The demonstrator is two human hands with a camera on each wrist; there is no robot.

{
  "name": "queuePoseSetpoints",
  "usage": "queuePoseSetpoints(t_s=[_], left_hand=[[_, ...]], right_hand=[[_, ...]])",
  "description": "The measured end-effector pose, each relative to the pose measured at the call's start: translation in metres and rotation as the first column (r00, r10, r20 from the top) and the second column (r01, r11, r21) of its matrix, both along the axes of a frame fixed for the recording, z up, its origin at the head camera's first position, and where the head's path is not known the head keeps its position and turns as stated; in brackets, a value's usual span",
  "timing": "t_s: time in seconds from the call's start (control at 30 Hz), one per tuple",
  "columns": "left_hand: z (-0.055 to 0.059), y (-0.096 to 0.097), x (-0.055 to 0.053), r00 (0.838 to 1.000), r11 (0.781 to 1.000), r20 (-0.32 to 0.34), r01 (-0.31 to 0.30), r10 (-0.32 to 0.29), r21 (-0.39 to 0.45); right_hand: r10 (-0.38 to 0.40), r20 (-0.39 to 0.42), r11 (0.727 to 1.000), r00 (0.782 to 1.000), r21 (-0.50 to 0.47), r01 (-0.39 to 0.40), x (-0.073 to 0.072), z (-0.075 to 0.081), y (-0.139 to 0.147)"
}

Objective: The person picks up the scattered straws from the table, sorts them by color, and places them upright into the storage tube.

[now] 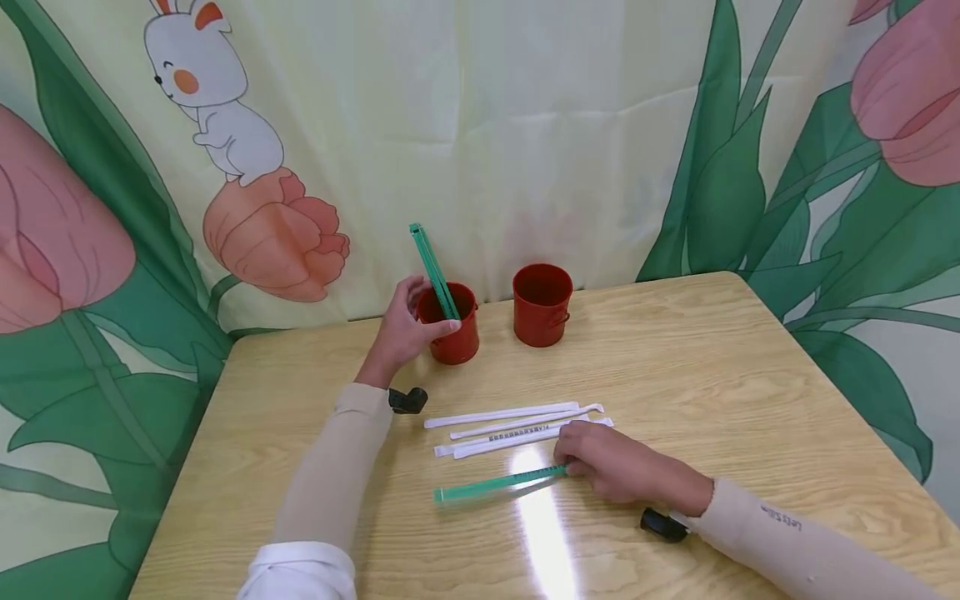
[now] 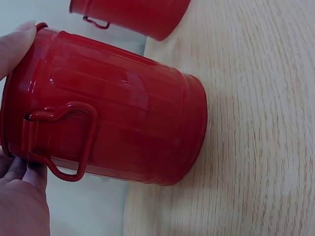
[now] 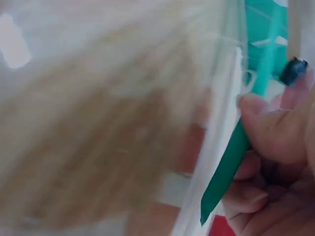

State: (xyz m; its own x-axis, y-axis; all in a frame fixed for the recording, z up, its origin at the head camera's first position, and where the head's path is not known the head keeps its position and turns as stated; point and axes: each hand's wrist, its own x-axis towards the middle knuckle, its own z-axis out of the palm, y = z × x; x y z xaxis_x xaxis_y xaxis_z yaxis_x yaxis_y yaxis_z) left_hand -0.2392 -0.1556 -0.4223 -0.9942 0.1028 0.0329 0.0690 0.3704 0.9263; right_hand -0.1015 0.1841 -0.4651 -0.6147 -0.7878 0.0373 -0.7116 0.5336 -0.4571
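Note:
My left hand (image 1: 399, 335) holds a small red metal bucket (image 1: 459, 343) by its rim, the thumb over the near side. Several green paper-wrapped straws (image 1: 429, 258) stand in that bucket, leaning left. The left wrist view shows the same bucket's ribbed wall (image 2: 133, 108) and wire handle (image 2: 88, 140), with my fingers at the rim. Low over the table, my right hand (image 1: 611, 462) pinches one end of a green paper-wrapped straw (image 1: 487, 486), which points left. Up close in the right wrist view, this straw (image 3: 229, 169) passes between thumb and fingers.
To the right stands a second red bucket (image 1: 542, 321) near the table's back edge. Several white paper-wrapped straws (image 1: 502, 415) lie side by side in mid-table, just beyond my right hand. A printed curtain (image 1: 570, 150) hangs behind the wooden table (image 1: 675, 367).

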Motion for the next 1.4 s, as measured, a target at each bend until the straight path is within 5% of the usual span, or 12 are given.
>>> queuePoseSetpoints(t_s=[0.17,0.4,0.57,0.83,1.17,1.4], left_hand=[[0.002,-0.001,0.001,1.000,1.000,0.013,0.010,-0.010,0.004],[0.000,0.000,-0.004,1.000,1.000,-0.008,0.024,-0.024,0.016],[-0.002,-0.001,-0.001,1.000,1.000,0.010,0.017,-0.017,0.019],[-0.001,0.000,-0.004,1.000,1.000,-0.002,0.017,-0.017,0.022],[0.002,-0.002,-0.007,1.000,1.000,-0.002,0.007,-0.007,0.022],[0.000,-0.001,-0.008,1.000,0.999,0.008,0.018,-0.018,0.033]], right_hand=[[-0.040,0.113,0.973,0.993,-0.220,0.065,-0.015,0.012,-0.003],[-0.092,0.205,0.841,0.974,-0.507,0.187,-0.056,0.038,-0.020],[-0.126,0.275,0.769,0.953,-0.580,0.269,-0.081,0.055,-0.037],[-0.180,0.327,0.690,0.928,-0.630,0.356,-0.121,0.086,-0.077],[-0.208,0.385,0.645,0.899,-0.637,0.422,-0.157,0.107,-0.122],[-0.298,0.356,0.686,0.886,-0.566,0.458,-0.173,0.102,-0.135]])
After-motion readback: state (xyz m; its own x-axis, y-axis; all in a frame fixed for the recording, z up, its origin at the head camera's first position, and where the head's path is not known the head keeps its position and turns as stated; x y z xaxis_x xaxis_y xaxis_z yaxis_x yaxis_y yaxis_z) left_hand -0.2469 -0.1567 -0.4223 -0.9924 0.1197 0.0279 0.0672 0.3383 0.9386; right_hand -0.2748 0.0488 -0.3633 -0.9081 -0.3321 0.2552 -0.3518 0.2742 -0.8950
